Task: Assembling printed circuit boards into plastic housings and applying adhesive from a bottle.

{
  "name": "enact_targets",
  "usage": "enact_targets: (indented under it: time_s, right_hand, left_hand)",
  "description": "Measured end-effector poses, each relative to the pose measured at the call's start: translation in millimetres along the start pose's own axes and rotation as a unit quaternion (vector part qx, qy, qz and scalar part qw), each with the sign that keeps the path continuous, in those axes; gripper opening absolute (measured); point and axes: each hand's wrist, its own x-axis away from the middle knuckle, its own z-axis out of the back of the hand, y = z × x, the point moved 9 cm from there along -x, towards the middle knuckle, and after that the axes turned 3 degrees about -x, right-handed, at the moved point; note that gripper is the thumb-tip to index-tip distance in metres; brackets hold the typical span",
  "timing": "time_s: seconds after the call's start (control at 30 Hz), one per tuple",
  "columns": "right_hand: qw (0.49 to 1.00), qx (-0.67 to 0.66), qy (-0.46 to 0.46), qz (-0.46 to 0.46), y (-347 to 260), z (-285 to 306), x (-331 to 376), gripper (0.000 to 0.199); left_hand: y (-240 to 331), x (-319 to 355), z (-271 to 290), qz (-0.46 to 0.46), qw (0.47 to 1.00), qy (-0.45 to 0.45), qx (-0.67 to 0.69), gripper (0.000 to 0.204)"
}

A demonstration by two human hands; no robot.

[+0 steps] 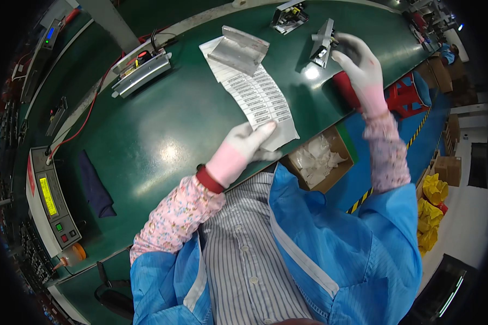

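My left hand (pixel 246 143), in a white glove with a pink cuff, pinches the near end of a sheet of printed white labels (pixel 260 100), thumb on top. An angled bare metal bracket (pixel 239 50) lies on the sheet's far end. To the right, my gloved right hand (pixel 360 67) is raised at the edge of a small power supply unit (pixel 322 43) with a metal plate and electronic parts. Its thumb and forefinger close on the unit's right side; the exact contact is partly hidden.
Another power supply unit (pixel 289 17) sits at the back, and a wired one (pixel 142 73) at the left. A tester with a lit yellow display (pixel 50 197) and a dark cloth (pixel 96 187) lie farther left. Below the green table's (pixel 190 124) edge is a carton of crumpled paper (pixel 320 160).
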Motion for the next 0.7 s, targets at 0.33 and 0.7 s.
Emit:
enact_targets:
  time_s: [0.33,0.7]
  right_hand:
    - [0.883,0.438,-0.115,0.121,55,0,-83,0.071]
    - [0.919,0.181,-0.124,0.329,-139,-141,-3,0.078]
  left_hand:
    - [47,59,76,-0.059,0.966,0.132,-0.216,0.042]
    - [118,98,130,-0.358,0.854,0.32,-0.199,0.036]
